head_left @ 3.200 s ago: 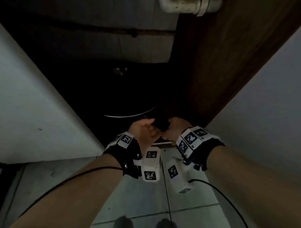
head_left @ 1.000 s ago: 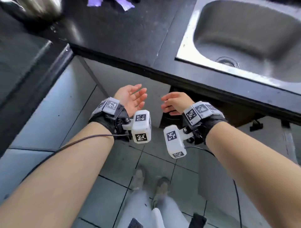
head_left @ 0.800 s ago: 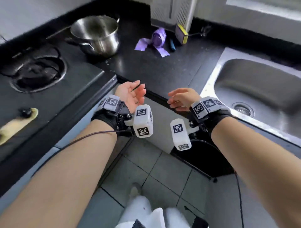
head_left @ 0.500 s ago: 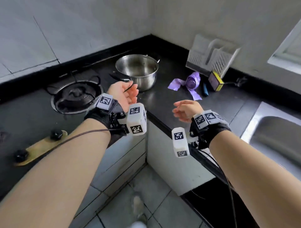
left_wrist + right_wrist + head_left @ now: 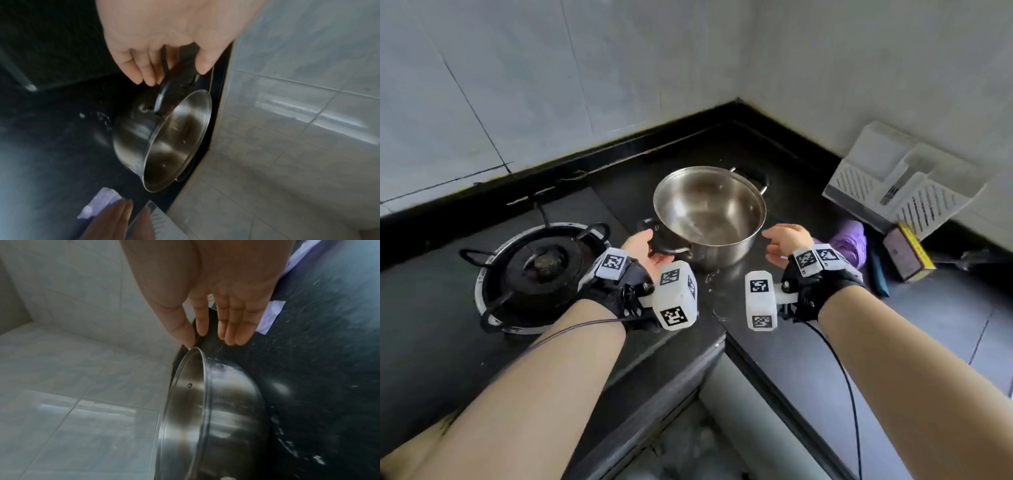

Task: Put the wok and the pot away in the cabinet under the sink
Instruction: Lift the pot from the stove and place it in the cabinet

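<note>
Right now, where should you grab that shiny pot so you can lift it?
By its two dark side handles, one hand from each side. The pot stands upright on the counter with a handle sticking out left and right. The left hand already has its fingers round the near handle; the right hand is open beside the rim, and should probably reach round to the far handle.

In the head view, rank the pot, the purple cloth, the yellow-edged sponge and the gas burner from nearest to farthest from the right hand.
From the right hand:
1. Pot, just left of the fingertips.
2. Purple cloth, right beside the wrist.
3. Yellow-edged sponge, farther right.
4. Gas burner, far left, beyond the pot.
</note>
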Available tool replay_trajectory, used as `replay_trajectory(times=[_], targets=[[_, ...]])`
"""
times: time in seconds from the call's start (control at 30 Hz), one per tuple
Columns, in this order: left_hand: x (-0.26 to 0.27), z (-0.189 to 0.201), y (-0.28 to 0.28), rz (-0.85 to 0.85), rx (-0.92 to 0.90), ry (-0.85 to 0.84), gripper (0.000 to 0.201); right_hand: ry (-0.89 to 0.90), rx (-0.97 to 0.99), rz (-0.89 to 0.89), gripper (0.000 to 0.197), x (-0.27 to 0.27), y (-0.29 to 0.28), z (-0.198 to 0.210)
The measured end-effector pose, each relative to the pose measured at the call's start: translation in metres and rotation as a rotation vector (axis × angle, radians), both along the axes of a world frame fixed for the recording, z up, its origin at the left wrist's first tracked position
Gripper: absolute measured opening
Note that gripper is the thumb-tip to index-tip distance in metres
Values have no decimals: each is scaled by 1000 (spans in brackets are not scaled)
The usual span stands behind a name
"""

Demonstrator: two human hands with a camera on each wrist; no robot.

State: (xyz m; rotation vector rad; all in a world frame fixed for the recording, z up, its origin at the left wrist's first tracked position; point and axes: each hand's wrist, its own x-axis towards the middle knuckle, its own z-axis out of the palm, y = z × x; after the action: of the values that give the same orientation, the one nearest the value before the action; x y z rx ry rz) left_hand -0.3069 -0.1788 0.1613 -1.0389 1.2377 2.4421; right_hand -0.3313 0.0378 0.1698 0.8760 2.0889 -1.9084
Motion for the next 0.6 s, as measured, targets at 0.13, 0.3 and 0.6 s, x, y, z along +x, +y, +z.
replay_trajectory(times=[0.13, 0.3, 0.6], targets=[[-24, -13, 1, 107, 76, -15, 38, -60, 103, 4, 74, -58, 4, -10], [-48, -27, -14, 234, 2, 48, 29, 46, 160, 3, 79, -114, 10, -14], [-20, -20, -18, 122, 164, 115, 43, 6, 11, -130, 24, -110, 26, -31]])
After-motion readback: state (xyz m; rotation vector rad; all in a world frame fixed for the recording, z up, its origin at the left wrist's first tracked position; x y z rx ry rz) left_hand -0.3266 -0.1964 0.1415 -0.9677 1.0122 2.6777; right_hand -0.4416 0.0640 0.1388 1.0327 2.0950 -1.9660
